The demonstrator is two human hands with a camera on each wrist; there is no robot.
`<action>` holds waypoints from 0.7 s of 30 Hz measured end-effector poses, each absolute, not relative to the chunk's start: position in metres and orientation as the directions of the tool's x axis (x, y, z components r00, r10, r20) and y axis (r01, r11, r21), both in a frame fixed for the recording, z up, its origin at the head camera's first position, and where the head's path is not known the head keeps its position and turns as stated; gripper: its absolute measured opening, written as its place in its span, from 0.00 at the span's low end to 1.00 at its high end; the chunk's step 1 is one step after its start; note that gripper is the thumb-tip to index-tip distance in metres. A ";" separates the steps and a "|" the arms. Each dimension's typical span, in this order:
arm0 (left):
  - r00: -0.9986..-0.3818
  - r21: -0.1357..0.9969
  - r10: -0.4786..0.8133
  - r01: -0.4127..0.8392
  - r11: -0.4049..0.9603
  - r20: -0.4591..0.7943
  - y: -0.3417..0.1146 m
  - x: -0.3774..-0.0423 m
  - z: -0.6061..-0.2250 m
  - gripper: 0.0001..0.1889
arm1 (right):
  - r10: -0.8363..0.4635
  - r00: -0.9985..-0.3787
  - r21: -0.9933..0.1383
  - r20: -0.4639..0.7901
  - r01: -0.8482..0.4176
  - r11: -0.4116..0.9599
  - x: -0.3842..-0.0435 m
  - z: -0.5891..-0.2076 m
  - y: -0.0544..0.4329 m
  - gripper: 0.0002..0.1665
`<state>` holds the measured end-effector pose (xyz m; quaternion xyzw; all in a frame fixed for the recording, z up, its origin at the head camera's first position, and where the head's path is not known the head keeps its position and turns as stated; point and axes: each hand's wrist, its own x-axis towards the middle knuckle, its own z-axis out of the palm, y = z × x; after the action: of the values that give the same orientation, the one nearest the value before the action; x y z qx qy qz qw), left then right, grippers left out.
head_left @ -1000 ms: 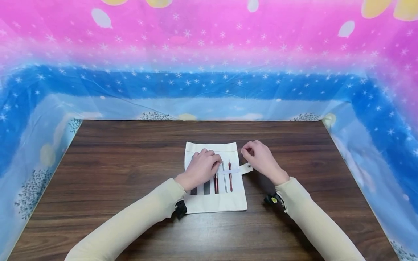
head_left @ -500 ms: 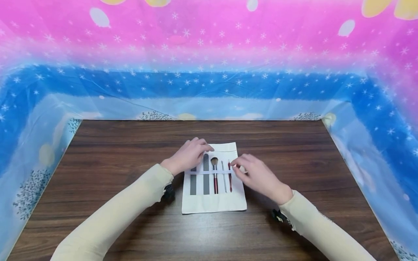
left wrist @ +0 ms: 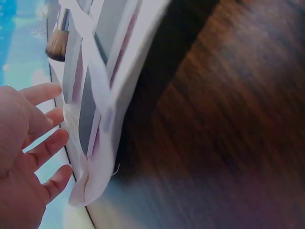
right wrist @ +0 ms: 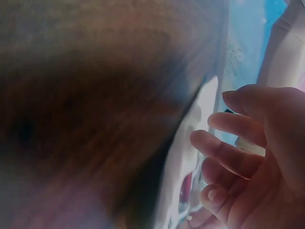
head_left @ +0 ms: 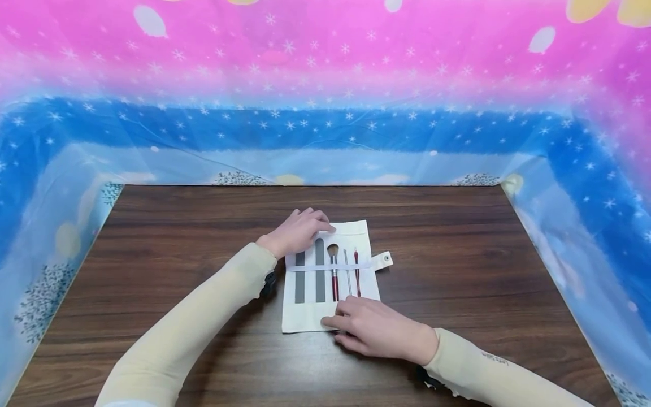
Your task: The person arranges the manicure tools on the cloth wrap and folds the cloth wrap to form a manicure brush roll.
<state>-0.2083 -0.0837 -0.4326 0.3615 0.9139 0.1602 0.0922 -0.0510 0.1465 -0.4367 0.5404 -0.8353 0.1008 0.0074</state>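
A white cloth tool roll [head_left: 307,316] lies spread on the table. An elastic band crosses two grey nail files [head_left: 320,277], a makeup brush [head_left: 333,265] with a red handle, a thin silver rod [head_left: 348,268] and a slim red-handled tool [head_left: 357,265]. My left hand [head_left: 295,230] covers the roll's far left corner; in the left wrist view its fingers are loosely bent beside the cloth. Over the near right part reaches my right hand [head_left: 376,330], hiding that corner. The right wrist view shows its relaxed fingers [right wrist: 219,148] next to the cloth, gripping nothing.
A tab with a snap button [head_left: 383,260] sticks out from the roll's right side. The dark wooden table [head_left: 203,226] is bounded behind and at both sides by a pink and blue snowflake curtain [head_left: 325,127].
My left hand has left the tools for the far left corner of the roll. My right hand went to the tab area, then came down to the near right edge, exposing the tab.
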 end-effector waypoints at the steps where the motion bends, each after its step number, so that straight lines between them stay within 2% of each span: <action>1: -0.722 0.359 0.689 0.630 0.688 -0.054 -0.084 -0.209 -0.434 0.20 | -0.903 -0.416 -0.154 0.113 -0.905 0.397 -0.050 -0.438 0.146 0.18; 12: -0.743 0.357 0.665 0.601 0.715 -0.081 -0.088 -0.210 -0.437 0.21 | -0.898 -0.429 -0.122 0.095 -0.901 0.417 -0.048 -0.443 0.144 0.19; 21: -0.757 0.327 0.650 0.599 0.731 -0.064 -0.103 -0.205 -0.436 0.21 | -0.889 -0.441 -0.116 0.123 -0.896 0.429 -0.049 -0.443 0.158 0.15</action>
<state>-0.2051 -0.1032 -0.4360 0.3372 0.9261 0.1448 0.0870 -0.0491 0.1583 -0.4426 0.5281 -0.8449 0.0818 0.0214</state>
